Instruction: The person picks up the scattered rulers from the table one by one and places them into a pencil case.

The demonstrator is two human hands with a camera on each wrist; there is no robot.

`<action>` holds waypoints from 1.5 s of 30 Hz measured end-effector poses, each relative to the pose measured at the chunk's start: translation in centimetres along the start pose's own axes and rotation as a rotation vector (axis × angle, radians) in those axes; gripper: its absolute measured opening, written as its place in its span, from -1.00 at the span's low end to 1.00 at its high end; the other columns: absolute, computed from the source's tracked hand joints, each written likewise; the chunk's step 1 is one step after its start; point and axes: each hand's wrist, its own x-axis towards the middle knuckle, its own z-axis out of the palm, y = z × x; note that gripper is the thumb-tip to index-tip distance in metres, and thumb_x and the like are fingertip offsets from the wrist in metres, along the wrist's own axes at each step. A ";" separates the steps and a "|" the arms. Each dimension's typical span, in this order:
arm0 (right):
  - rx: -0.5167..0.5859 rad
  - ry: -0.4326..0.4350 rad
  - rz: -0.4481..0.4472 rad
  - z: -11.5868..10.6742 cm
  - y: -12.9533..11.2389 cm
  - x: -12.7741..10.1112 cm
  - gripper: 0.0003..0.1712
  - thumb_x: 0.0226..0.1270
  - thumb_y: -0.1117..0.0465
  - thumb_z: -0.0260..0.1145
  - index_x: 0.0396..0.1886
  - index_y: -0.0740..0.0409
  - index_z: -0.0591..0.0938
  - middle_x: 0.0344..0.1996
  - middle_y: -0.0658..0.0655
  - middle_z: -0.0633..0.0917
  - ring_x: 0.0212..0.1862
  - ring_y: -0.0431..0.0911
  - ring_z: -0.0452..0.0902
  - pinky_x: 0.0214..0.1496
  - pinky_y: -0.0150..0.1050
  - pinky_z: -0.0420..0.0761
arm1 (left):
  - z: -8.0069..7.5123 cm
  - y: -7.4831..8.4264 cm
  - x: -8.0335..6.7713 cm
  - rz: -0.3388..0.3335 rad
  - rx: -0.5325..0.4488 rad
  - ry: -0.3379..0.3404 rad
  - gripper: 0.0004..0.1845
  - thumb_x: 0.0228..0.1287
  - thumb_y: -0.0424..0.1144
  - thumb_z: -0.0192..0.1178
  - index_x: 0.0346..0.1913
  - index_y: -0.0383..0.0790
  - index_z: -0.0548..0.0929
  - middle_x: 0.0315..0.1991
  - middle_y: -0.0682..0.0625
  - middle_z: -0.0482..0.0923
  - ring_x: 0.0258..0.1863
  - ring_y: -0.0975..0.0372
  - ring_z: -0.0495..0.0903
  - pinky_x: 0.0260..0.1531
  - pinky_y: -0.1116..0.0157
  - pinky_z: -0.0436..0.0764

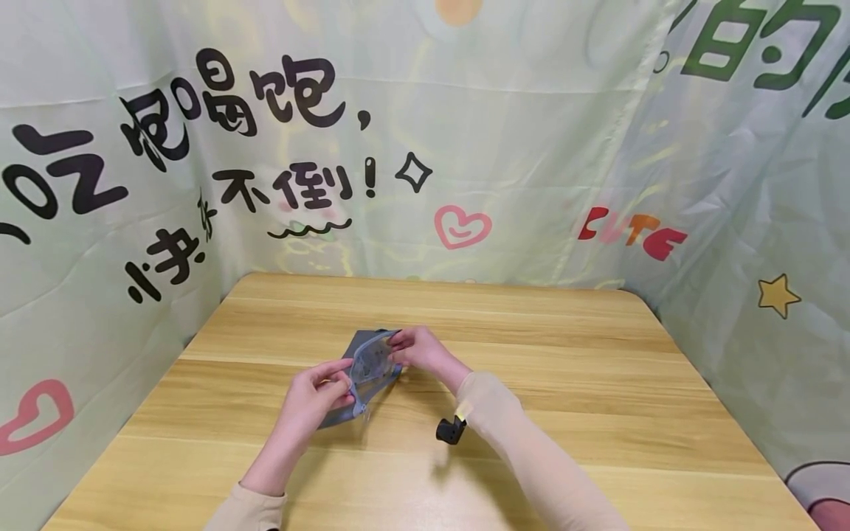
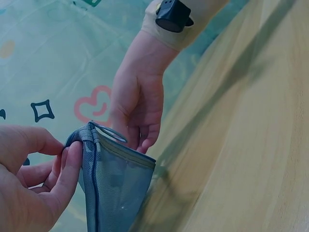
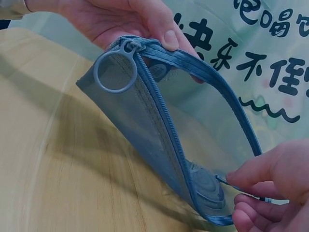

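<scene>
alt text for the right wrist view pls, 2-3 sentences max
Two hands hold a grey-blue mesh zipper pouch open above a wooden table: the left hand pinches the end by the ring-shaped zipper pull, the right hand pinches the opposite end. Something round and dark lies inside the pouch. A pale green printed backdrop hangs behind.

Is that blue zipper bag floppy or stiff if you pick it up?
Probably floppy: the mesh pouch sags and bows between the left hand and right hand. Likely light, since fingertip pinches hold it up. The ring pull would probably dangle.
</scene>
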 end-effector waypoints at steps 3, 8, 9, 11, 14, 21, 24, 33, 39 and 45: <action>-0.048 0.006 -0.003 -0.2 0.2 -0.1 -0.57 0.17 0.42 0.37 0.08 0.37 0.61 -0.03 0.32 0.68 -0.20 -0.12 0.59 -0.07 -0.16 0.73 | 0.0 -0.1 0.0 0.000 0.004 0.001 -0.55 0.27 -0.49 0.15 0.24 -0.43 0.53 -0.31 0.00 0.47 -0.37 0.34 0.58 -0.26 0.42 0.76; -0.057 0.014 -0.009 -0.5 0.4 -0.4 -0.56 0.15 0.41 0.39 0.08 0.35 0.62 -0.03 0.32 0.68 -0.11 -0.07 0.61 0.02 -0.10 0.71 | 0.4 -0.2 0.1 0.004 0.000 0.000 -0.55 0.26 -0.51 0.14 0.24 -0.46 0.53 -0.32 0.02 0.48 -0.37 0.35 0.60 -0.26 0.41 0.76; -0.058 0.020 -0.013 -0.5 0.5 -0.4 -0.55 0.14 0.41 0.39 0.07 0.35 0.62 -0.04 0.32 0.68 -0.11 -0.07 0.61 0.03 -0.09 0.71 | 0.4 -0.2 0.1 0.004 -0.002 -0.004 -0.54 0.25 -0.52 0.14 0.24 -0.46 0.53 -0.33 0.03 0.49 -0.37 0.35 0.61 -0.26 0.42 0.76; -0.059 0.031 -0.019 -0.6 0.7 -0.5 -0.55 0.12 0.41 0.40 0.07 0.36 0.62 -0.06 0.32 0.69 -0.12 -0.07 0.61 0.04 -0.09 0.70 | 0.6 -0.3 0.2 0.004 -0.008 -0.009 -0.54 0.25 -0.53 0.12 0.24 -0.47 0.52 -0.34 0.04 0.49 -0.37 0.35 0.61 -0.27 0.42 0.76; -0.056 0.045 -0.018 -0.8 0.8 -0.8 -0.54 0.11 0.41 0.41 0.06 0.37 0.62 -0.08 0.31 0.69 -0.12 -0.08 0.61 0.04 -0.11 0.70 | 0.7 -0.3 0.2 0.002 -0.013 -0.015 -0.53 0.24 -0.54 0.11 0.24 -0.48 0.52 -0.34 0.04 0.48 -0.37 0.35 0.61 -0.27 0.43 0.75; -0.064 0.064 -0.003 -1.6 1.0 -1.5 -0.57 0.15 0.38 0.39 0.06 0.33 0.62 -0.08 0.28 0.69 -0.11 -0.07 0.60 0.01 -0.19 0.68 | 0.7 -0.4 0.2 0.008 0.004 -0.023 -0.54 0.27 -0.51 0.13 0.25 -0.46 0.52 -0.33 0.02 0.49 -0.36 0.34 0.61 -0.27 0.43 0.75; -0.080 0.073 -0.014 -1.9 1.3 -1.8 -0.59 0.16 0.37 0.39 0.04 0.34 0.63 -0.11 0.27 0.69 -0.12 -0.07 0.59 -0.06 -0.24 0.66 | 0.8 -0.3 0.2 0.008 0.013 -0.037 -0.55 0.28 -0.48 0.13 0.25 -0.44 0.52 -0.32 0.00 0.49 -0.36 0.33 0.61 -0.26 0.43 0.75; -0.096 0.088 -0.046 -2.6 1.9 -2.8 -0.60 0.18 0.35 0.39 0.04 0.36 0.63 -0.08 0.35 0.68 -0.13 -0.08 0.60 -0.14 -0.39 0.61 | 1.1 -0.2 0.3 0.023 0.044 -0.039 -0.56 0.27 -0.50 0.12 0.23 -0.46 0.53 -0.33 -0.03 0.51 -0.39 0.33 0.60 -0.30 0.43 0.75; -0.133 0.096 -0.060 -3.4 2.0 -3.8 -0.60 0.19 0.34 0.39 0.05 0.35 0.62 -0.05 0.34 0.68 -0.17 -0.09 0.59 -0.21 -0.41 0.58 | 1.3 0.0 0.5 0.022 0.073 -0.048 -0.57 0.26 -0.52 0.13 0.21 -0.46 0.54 -0.32 -0.05 0.53 -0.41 0.32 0.60 -0.33 0.43 0.75; -0.189 0.103 -0.073 -4.3 1.7 -5.2 -0.58 0.20 0.31 0.40 0.06 0.33 0.61 -0.04 0.31 0.68 -0.14 -0.07 0.59 -0.20 -0.38 0.59 | 1.5 0.1 0.8 0.058 0.132 -0.069 -0.56 0.23 -0.54 0.15 0.19 -0.48 0.56 -0.33 -0.11 0.57 -0.43 0.30 0.60 -0.36 0.42 0.75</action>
